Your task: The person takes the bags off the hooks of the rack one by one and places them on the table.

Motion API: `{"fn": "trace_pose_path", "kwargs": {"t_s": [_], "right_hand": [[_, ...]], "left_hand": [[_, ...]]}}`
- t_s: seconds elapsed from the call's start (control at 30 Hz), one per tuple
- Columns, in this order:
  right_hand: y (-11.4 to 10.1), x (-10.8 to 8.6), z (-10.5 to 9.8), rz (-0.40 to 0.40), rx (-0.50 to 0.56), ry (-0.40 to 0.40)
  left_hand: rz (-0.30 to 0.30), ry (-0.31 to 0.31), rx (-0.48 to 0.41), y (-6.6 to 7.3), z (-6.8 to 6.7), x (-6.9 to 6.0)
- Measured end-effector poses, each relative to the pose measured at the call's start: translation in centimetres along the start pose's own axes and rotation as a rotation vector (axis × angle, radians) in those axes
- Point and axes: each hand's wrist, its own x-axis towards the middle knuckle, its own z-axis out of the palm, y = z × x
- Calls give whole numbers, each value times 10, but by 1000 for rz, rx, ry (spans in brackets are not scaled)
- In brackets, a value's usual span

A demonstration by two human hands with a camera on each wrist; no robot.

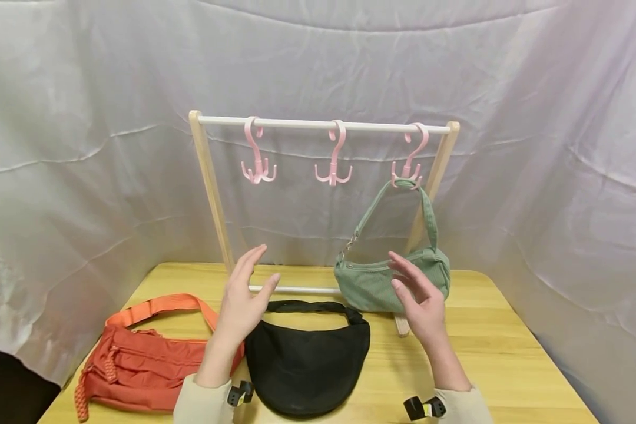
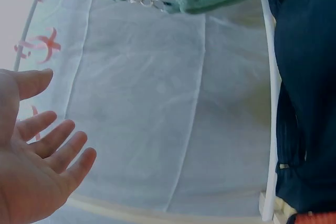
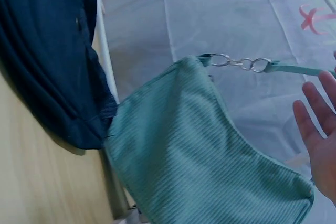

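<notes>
The green bag (image 1: 371, 288) hangs by its strap from the right pink hook (image 1: 406, 171); it fills the middle of the right wrist view (image 3: 178, 145). My right hand (image 1: 424, 306) is raised in front of it, fingers relaxed, holding nothing. In the right wrist view the hand (image 3: 323, 135) shows at the right edge. My left hand (image 1: 242, 300) is up above the gap between the red and black bags, fingers spread and empty, also plain in the left wrist view (image 2: 39, 156). A black bag (image 1: 307, 365) lies on the table between my forearms.
A red bag (image 1: 148, 365) with an orange strap lies at the table's left. Two more pink hooks, left (image 1: 258, 168) and middle (image 1: 333, 171), hang bare on the white rail (image 1: 297, 123) of a wooden-legged rack. Grey cloth (image 1: 318, 70) surrounds the wooden table (image 1: 509, 353).
</notes>
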Motion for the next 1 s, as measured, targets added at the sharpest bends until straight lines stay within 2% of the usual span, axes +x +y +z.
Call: {"fn": "trace_pose_path", "kwargs": {"t_s": [0.27, 0.5, 0.7, 0.83, 1.0], "right_hand": [[-9, 14, -5, -78, 37, 110], [-16, 30, -11, -111, -19, 217], [-21, 49, -18, -163, -51, 262], [-22, 61, -21, -209, -109, 267], [-34, 77, -21, -248, -184, 259]], "left_hand": [[81, 64, -64, 11, 20, 3], [146, 116, -110, 21, 38, 12], [137, 115, -159, 32, 49, 19], [115, 104, -195, 38, 56, 24], [119, 96, -226, 44, 66, 32]]}}
